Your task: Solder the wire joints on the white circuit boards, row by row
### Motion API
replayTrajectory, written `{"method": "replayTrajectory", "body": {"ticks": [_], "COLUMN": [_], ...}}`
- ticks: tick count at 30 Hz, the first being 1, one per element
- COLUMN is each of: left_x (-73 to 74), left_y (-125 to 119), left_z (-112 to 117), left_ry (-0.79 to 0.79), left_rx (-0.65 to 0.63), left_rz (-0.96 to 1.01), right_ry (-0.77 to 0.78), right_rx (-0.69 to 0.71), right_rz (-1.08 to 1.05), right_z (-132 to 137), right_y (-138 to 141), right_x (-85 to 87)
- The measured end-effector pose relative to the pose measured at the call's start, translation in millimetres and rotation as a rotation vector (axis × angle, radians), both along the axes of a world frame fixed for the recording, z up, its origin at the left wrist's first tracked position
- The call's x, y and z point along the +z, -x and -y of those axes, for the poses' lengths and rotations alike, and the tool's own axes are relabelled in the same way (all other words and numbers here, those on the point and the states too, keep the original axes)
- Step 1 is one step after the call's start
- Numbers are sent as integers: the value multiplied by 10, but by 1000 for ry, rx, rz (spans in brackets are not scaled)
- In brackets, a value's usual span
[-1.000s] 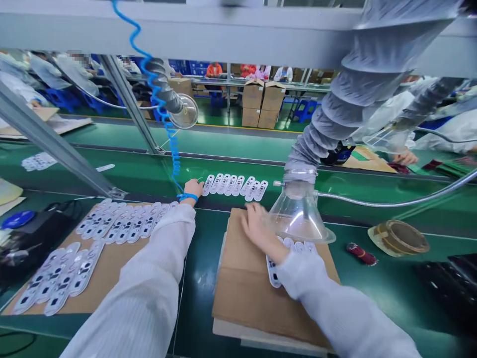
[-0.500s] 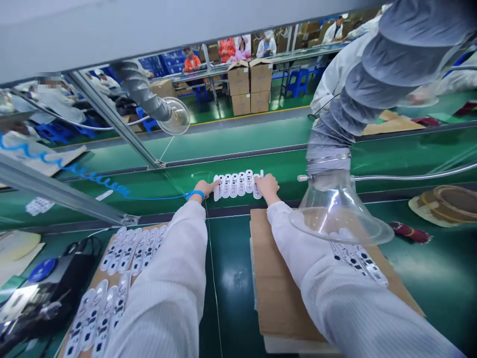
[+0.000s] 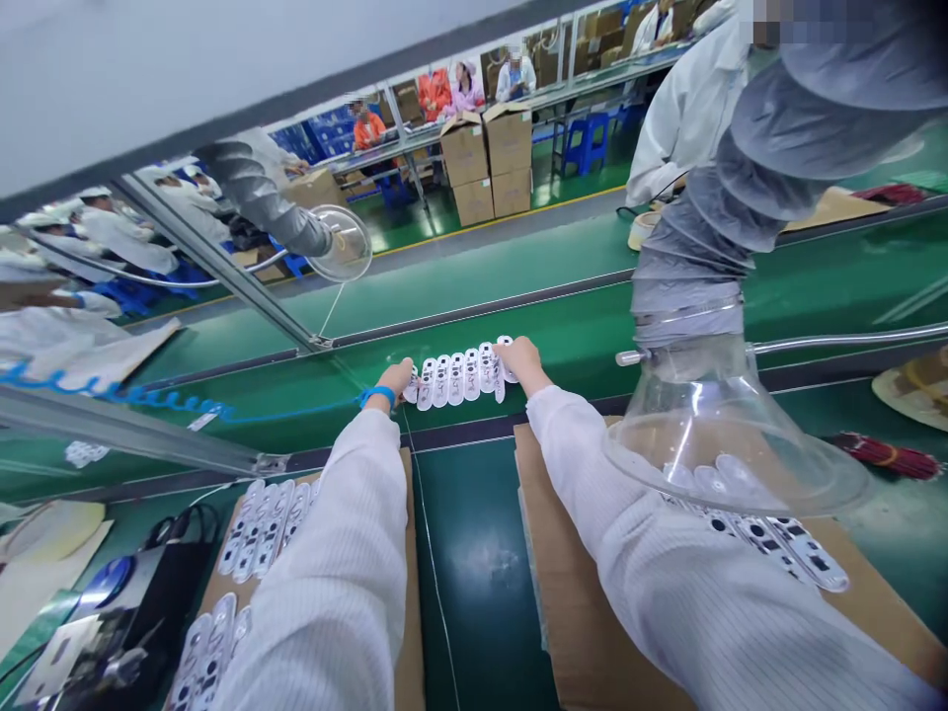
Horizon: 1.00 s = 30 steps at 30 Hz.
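Note:
A row of several white oval plastic shells [image 3: 465,377], with small dark components and thin wires on them, lies on the green belt surface ahead of me. My left hand [image 3: 395,380], with a blue strap at the wrist, is closed on the shell at the left end. At the right end, my right hand [image 3: 524,361] has its fingers closed around the last shell, partly covering it. More such shells [image 3: 256,528] lie in rows on cardboard beneath my left forearm. Others [image 3: 804,553] sit on cardboard by my right forearm, partly behind a clear hood.
A clear extraction hood [image 3: 733,444] on a grey hose hangs close above my right forearm. A metal post [image 3: 214,259] stands on the left, near a coiled blue cord [image 3: 111,390]. A black device [image 3: 133,602] is at lower left, red wires [image 3: 889,454] at right. Co-workers sit beyond.
My left hand has gone from pointing fingers at the row's left end to closing on it. My right hand stays at the right end. The whole view has shifted slightly.

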<state>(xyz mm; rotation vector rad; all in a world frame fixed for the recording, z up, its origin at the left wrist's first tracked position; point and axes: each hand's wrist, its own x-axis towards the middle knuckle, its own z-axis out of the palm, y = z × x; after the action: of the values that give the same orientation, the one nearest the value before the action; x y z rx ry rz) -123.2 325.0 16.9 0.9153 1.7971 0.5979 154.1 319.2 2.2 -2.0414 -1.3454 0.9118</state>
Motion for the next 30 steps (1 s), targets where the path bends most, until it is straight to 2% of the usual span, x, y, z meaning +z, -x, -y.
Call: {"method": "replayTrajectory", "body": {"ticks": [3, 7, 12, 20, 25, 30], "left_x": [2, 18, -9, -55, -101, -66], "left_y": [65, 161, 226, 437, 511, 535], "left_z": [2, 6, -45, -75, -64, -126], "left_ry": [10, 28, 5, -16, 9, 85], "left_rx": [12, -23, -40, 31, 53, 16], "left_rz": [-100, -136, -127, -147, -105, -47], "right_ry": [42, 35, 67, 152, 199, 261], "right_rx": [64, 102, 158, 263, 291, 381], "right_rz": [3, 14, 17, 13, 23, 14], "right_z": [-45, -155, -280, -433, -530, -583], "right_y": [163, 361, 536, 829, 964, 1158], "right_x": [47, 95, 105, 195, 214, 258]}}
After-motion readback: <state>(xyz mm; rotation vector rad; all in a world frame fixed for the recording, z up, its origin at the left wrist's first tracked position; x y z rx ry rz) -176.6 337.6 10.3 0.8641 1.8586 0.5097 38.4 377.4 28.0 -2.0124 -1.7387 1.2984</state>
